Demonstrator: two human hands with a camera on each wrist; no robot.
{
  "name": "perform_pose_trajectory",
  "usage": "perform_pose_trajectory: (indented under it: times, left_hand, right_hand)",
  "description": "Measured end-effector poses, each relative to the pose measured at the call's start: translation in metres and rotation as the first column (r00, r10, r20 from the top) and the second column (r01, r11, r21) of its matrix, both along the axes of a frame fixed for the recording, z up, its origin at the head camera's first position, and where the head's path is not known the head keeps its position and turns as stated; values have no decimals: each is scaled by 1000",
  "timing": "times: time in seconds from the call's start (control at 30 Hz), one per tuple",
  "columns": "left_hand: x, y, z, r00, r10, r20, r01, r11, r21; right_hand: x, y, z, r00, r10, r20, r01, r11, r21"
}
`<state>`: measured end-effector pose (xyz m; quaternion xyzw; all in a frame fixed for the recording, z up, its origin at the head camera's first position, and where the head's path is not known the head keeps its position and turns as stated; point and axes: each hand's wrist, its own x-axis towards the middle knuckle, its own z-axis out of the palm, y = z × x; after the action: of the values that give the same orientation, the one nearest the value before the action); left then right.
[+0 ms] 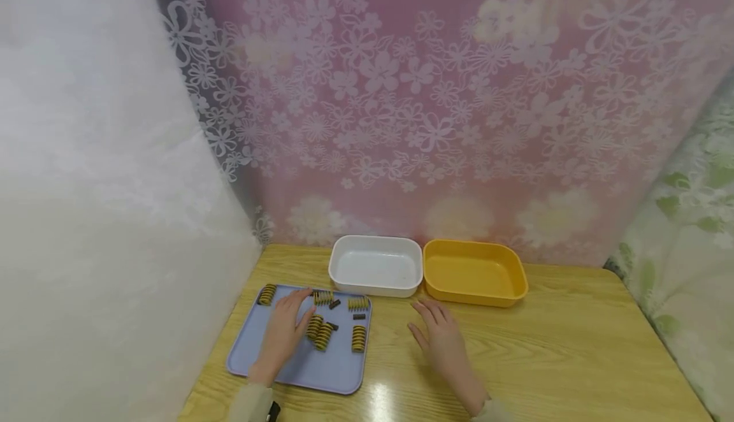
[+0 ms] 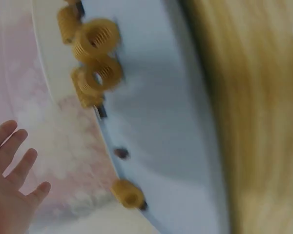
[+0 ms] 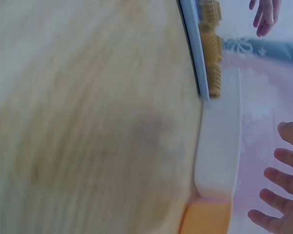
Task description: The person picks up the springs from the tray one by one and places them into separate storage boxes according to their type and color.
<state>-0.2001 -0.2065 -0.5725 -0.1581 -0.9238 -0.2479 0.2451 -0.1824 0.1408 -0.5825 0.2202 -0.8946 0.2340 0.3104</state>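
Note:
My left hand (image 1: 283, 329) hovers above the left part of a lavender tray (image 1: 309, 374), fingers spread and holding nothing. On the tray lie several yellow ribbed tubes, dark between their ribs: one ribbed tube (image 1: 358, 339) lies near the right edge, another ribbed tube (image 1: 267, 294) in the far left corner. Small dark brown pieces are scattered among them, including a dark piece (image 1: 359, 316) at the right. In the left wrist view the tubes look hollow, as in this ribbed tube (image 2: 102, 73). My right hand (image 1: 444, 342), fingers loosely extended, is over the wooden table, right of the tray, with nothing in it.
A white bin (image 1: 375, 289) stands behind the tray, side by side with a yellow bin (image 1: 476, 296) to its right. Both rest on the wooden table (image 1: 550, 358) near its back edge. A floral pink curtain (image 1: 436, 154) hangs behind, and a white sheet (image 1: 115, 218) on the left.

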Motion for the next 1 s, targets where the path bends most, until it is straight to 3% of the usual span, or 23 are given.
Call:
perform_pose_trajectory:
  times: [0.13,0.27,0.4,0.53,0.6,0.77,0.83,1.0]
  left_hand:
    - [10,-32,-9,998,63,-10,-63,998,-17]
    - [20,-59,-17,984,157,86,-151,986,-71]
    - [27,-80,-21,957,225,182,-198,968,-155]
    - [30,-97,-28,939,238,250,-196,964,-180]
    - [31,-100,-29,918,243,315,-196,965,-173]
    - [36,-107,-30,826,279,491,-200,958,-207]
    - [37,-110,-31,807,288,515,-197,954,-224]
    - [36,-113,-34,786,302,540,-200,950,-241]
  right_hand:
    - [5,-25,-15,998,56,28,-57,998,39]
    - [12,-45,-25,988,75,135,-90,990,108]
    - [16,-59,-30,963,94,253,-134,980,145]
    - [19,-69,-35,926,88,367,-163,970,179]
    - [20,-71,-38,901,78,426,-175,966,193]
    - [24,-78,-41,851,67,521,-199,959,201]
    - [25,-81,-40,850,59,524,-195,959,207]
    - [25,-84,-37,867,40,498,-181,954,239]
